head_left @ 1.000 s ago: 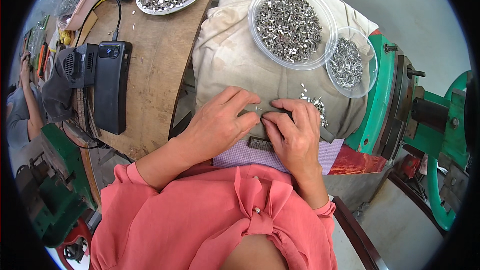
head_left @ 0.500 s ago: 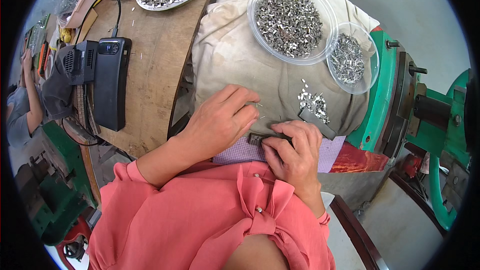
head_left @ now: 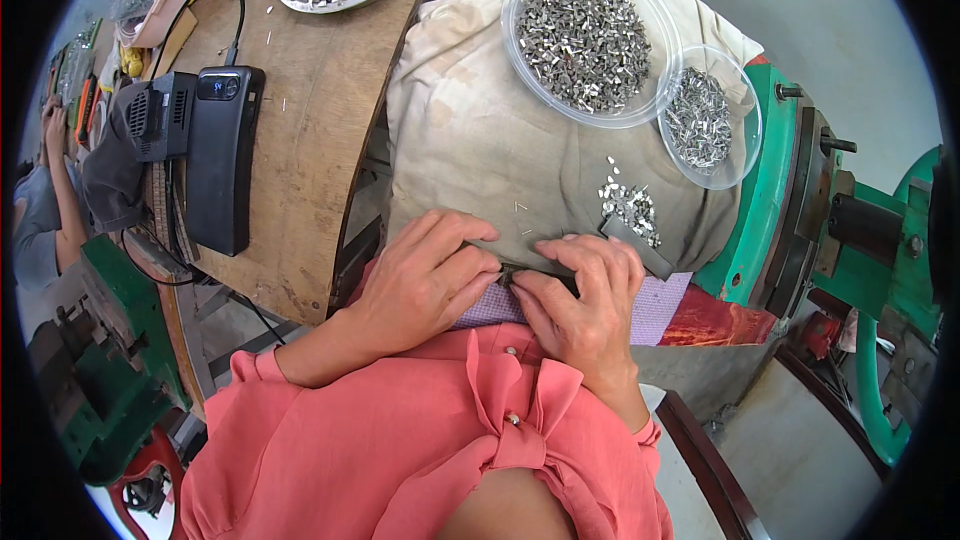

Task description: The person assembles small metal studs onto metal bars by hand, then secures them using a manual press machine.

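Observation:
Just in front of my body, a small dark metal block (head_left: pixel 508 274) sits between my two hands at the near edge of the cloth-covered surface (head_left: pixel 450 140). My right hand (head_left: pixel 590 290) has its thumb and fingers closed on the block's right part, hiding most of it. At the block's left end is my left hand (head_left: pixel 425 275), thumb and fingertips pinched together; whatever they hold is hidden. A dark flat bar (head_left: pixel 638 248) lies beyond my right knuckles, beside a pile of small shiny metal pieces (head_left: pixel 628 208). Thin loose pins (head_left: pixel 520 207) rest on the cloth ahead.
A large clear tub (head_left: pixel 664 50) of metal pieces and a smaller tub (head_left: pixel 744 110) of pins stand at the far right. On the wooden table (head_left: pixel 310 110) at left are a black power bank (head_left: pixel 222 160) and a heaped plate (head_left: pixel 335 9). Green machinery (head_left: pixel 755 190) borders the right; another person's arm (head_left: pixel 68 180) shows far left.
My left hand has come down toward me, from above the cloth with a thin pin at its fingertips, to the block's left end. The right hand stays at the block.

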Motion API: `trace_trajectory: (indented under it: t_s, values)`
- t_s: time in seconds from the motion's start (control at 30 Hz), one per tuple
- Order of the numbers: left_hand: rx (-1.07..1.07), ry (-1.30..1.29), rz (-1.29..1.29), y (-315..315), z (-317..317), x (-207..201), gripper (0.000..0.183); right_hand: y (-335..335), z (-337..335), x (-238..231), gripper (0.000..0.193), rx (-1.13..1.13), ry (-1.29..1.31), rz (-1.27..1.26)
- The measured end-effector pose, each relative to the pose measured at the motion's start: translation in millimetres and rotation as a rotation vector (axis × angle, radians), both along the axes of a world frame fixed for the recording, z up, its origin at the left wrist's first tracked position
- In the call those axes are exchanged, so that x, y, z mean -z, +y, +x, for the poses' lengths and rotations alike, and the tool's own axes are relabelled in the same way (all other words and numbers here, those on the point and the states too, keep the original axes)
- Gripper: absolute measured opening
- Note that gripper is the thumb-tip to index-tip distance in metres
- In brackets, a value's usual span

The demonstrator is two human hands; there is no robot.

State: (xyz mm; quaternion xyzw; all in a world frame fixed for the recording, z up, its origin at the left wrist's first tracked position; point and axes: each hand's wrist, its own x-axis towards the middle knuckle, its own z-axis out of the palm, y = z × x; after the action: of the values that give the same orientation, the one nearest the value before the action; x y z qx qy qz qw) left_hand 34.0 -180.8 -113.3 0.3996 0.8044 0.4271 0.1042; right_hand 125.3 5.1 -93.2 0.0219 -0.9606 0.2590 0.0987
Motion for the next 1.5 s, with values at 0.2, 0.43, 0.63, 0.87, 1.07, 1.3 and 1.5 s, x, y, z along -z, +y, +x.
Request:
trace_trajectory:
  t_s: [0.2, 0.43, 0.63, 0.87, 1.07, 1.3, 1.5]
  values:
    - [-0.01, 0.01, 0.02, 1.4, 5.0, 3.7, 0.016, -3.6, 3.2, -0.9, 0.017, -0.002, -0.006, 0.056]
    - [0.012, 0.058, 0.003, 6.3, 7.6, 6.4, 0.021, 14.7, -6.1, -6.5, 0.018, 0.02, 0.021, 0.002]
    - [0.03, 0.058, -0.015, 7.5, 6.9, 6.2, 0.018, 26.7, -35.8, 2.6, 0.02, -0.064, -0.04, -0.078]
    - [0.016, 0.035, 0.015, 9.5, 7.5, 2.8, 0.024, 25.9, -48.6, 1.4, 0.01, -0.152, -0.078, -0.024]
    - [0.073, 0.049, -0.008, 13.8, 5.8, 4.4, 0.018, 32.3, -45.7, -2.1, 0.012, -0.081, -0.101, -0.134]
    - [0.077, 0.06, 0.002, 13.4, 4.6, 5.1, 0.022, 43.6, -34.3, -7.0, 0.012, 0.085, -0.143, -0.372]
    - [0.033, 0.0, 0.036, 3.5, 3.9, 5.8, 0.029, 43.1, -26.2, -5.7, 0.013, 0.152, -0.197, -0.558]
